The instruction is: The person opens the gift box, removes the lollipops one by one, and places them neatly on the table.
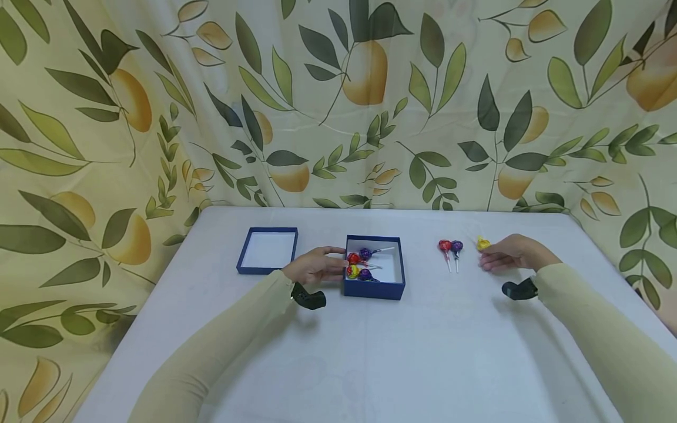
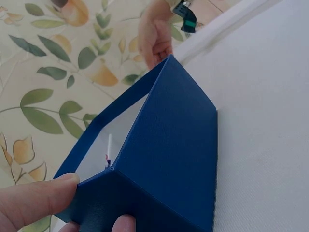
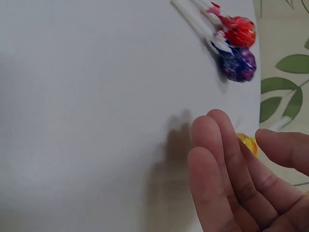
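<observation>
My left hand (image 1: 312,266) grips the left wall of a dark blue box (image 1: 374,291). In the left wrist view its thumb (image 2: 48,195) lies at the rim, and other fingertips press the outer wall. Several wrapped lollipops lie inside the box, among them red, yellow and purple ones. My right hand (image 1: 515,254), right of the box, pinches a yellow lollipop (image 1: 482,243) between thumb and index finger. In the right wrist view the yellow candy shows between those two, its other fingers bent loosely beside it. A red lollipop (image 1: 445,247) and a purple lollipop (image 1: 457,247) lie left of this hand.
A shallow blue-rimmed lid (image 1: 270,271), white inside, lies left of the box near the left forearm. Everything stands on a white-covered table (image 1: 370,358). A curtain (image 1: 317,147) with leaf and fruit prints hangs behind the far edge.
</observation>
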A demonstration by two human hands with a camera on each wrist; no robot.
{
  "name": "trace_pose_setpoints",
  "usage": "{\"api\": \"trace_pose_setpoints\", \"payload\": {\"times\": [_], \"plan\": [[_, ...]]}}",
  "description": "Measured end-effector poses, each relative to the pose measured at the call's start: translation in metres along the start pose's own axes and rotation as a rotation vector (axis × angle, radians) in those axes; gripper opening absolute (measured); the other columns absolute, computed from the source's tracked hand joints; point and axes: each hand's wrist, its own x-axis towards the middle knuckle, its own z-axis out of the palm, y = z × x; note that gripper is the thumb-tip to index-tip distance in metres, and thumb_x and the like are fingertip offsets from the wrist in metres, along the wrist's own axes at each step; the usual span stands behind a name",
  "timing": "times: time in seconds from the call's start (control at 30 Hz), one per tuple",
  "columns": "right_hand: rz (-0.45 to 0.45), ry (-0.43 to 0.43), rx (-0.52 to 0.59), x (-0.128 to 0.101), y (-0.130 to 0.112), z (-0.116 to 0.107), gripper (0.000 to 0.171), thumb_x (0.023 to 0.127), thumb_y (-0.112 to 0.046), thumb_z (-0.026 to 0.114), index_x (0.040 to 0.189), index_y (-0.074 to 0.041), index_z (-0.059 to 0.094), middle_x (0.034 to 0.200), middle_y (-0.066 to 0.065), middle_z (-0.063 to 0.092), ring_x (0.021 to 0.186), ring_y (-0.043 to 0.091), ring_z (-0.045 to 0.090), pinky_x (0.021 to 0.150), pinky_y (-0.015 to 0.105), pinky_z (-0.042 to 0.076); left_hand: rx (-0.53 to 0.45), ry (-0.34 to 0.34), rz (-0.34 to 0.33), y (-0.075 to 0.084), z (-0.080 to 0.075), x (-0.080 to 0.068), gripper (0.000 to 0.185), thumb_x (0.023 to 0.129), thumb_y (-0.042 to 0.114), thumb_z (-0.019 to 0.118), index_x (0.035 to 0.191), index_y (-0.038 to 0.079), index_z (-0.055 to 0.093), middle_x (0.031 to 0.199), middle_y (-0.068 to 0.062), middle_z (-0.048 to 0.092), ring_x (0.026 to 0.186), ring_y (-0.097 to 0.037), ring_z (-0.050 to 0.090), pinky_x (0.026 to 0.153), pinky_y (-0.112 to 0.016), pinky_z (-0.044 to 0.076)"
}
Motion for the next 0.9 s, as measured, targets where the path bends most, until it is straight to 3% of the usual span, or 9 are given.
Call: {"api": "trace_pose_setpoints", "payload": {"times": [0.5, 0.73, 0.9], "plan": [[-0.082, 0.066, -0.012, -0.004, -0.032, -0.024, 0.039, 0.096, -0.013, 0.052, 0.125, 0.014, 0.047, 0.074, -0.003, 0.07, 0.073, 0.011, 0.069, 0.075, 0.023, 0.058, 0.011, -0.009, 0.009, 0.0, 0.0, 0.0, 0.054, 0.091, 0.001, 0.057, 0.141, 0.009, 0.038, 0.138, -0.019, 0.05, 0.124, -0.032, 0.052, 0.103, -0.039, 0.046], [-0.198, 0.137, -0.058, 0.013, -0.041, -0.028, 0.044, 0.096, -0.014, 0.052, 0.126, 0.017, 0.045, 0.076, -0.006, 0.07, 0.074, 0.01, 0.069, 0.075, 0.023, 0.058, 0.01, -0.015, 0.018, 0.0, -0.001, -0.001, 0.054, 0.091, 0.0, 0.056, 0.142, 0.008, 0.038, 0.138, -0.021, 0.048, 0.122, -0.031, 0.053, 0.103, -0.039, 0.046], [-0.201, 0.193, -0.034, 0.033, -0.036, -0.028, 0.039, 0.095, -0.012, 0.054, 0.122, 0.015, 0.051, 0.072, -0.007, 0.069, 0.07, 0.009, 0.069, 0.073, 0.024, 0.058, 0.009, -0.01, 0.016, -0.001, -0.002, 0.001, 0.054, 0.091, 0.0, 0.057, 0.141, 0.008, 0.04, 0.137, -0.02, 0.049, 0.119, -0.029, 0.055, 0.102, -0.039, 0.046]]}}
